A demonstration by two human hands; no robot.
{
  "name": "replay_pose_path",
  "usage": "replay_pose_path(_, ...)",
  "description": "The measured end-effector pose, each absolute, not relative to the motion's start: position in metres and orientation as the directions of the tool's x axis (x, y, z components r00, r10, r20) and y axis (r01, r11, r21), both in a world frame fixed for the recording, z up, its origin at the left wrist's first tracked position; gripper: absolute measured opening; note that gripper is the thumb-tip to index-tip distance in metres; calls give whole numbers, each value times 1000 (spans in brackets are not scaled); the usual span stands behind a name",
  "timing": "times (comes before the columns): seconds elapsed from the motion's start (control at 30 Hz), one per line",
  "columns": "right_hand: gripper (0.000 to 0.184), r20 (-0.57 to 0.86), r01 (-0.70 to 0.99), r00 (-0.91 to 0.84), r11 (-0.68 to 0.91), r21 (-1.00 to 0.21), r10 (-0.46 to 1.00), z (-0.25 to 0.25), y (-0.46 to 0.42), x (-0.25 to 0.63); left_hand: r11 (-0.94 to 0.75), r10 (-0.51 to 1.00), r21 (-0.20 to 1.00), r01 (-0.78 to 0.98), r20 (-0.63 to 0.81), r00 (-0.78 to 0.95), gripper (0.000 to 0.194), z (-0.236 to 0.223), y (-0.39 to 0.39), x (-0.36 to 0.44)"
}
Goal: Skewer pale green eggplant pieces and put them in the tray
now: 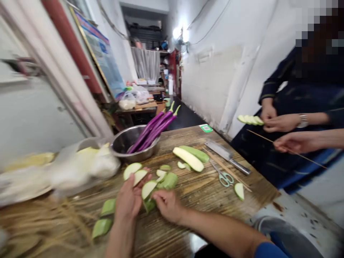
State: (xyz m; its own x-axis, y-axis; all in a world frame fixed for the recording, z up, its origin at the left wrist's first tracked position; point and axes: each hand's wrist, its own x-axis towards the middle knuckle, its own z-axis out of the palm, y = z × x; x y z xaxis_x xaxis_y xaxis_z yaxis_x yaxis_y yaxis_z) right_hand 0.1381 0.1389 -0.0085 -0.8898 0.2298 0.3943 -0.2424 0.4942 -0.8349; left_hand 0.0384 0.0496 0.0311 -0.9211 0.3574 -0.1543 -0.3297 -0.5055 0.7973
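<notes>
Left hand (128,197) grips slices (132,170) — bowl (116,147) holds eggplants (153,133).

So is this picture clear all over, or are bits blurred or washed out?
Head view: glare blooms around the bright light; the thin sticks at lower left are smeared; the scissors and the slices at the left hand read more clearly; pixel blocks hide the top right corner.

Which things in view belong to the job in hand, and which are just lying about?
Likely the job:
slices in the left hand's grip
right hand, close against one slice
cut squash on the table
cleaver, probably the cutter

Seemingly lying about:
scissors
eggplants in the bowl
QR card
</notes>
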Motion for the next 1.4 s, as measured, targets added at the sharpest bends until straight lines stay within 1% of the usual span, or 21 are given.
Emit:
replay_pose_path(0.17,24,407,-224,-877,533,-816,256,-11,137,139,-444,305,836,-321,-196,-932,24,31,52,40)
replay_pose_path(0.37,24,364,-171,-887,529,-831,285,-12,136,139,-451,285,841,-299,-183,-941,24,31,54,43)
replay_pose_path(0.5,26,349,-194,-892,455,-869,287,-9,135,142,-480,279,825,-298,-179,-944,22,34,54,46)
replay_pose_path(0.6,28,342,-223,-895,377,-899,286,-8,135,143,-500,338,796,-340,-182,-923,19,36,53,50)
replay_pose_path(0.63,28,337,-224,-894,357,-907,295,-9,136,142,-508,334,794,-333,-175,-926,17,36,54,51)
replay_pose_path(0.77,27,319,-217,-902,334,-917,290,-12,142,136,-477,356,822,-313,-145,-923,19,31,61,51)
replay_pose_path(0.9,30,334,-221,-901,371,-902,276,-6,143,138,-459,346,828,-323,-169,-923,22,30,63,55)
replay_pose_path(0.97,30,330,-203,-901,399,-894,281,-4,143,139,-478,346,820,-315,-153,-926,27,30,60,52)
replay_pose_path(1.07,26,333,-186,-902,450,-874,275,-4,141,141,-541,266,805,-241,-108,-958,36,32,53,43)
replay_pose_path(1.2,25,344,-208,-918,501,-840,195,-8,138,144,-576,139,798,-177,-118,-983,29,39,41,35)
replay_pose_path(1.3,25,341,-213,-928,535,-818,152,-10,138,145,-577,100,805,-138,-99,-990,23,39,36,31)
replay_pose_path(1.4,25,343,-214,-929,557,-803,136,-11,139,144,-561,103,818,-125,-80,-991,18,34,35,27)
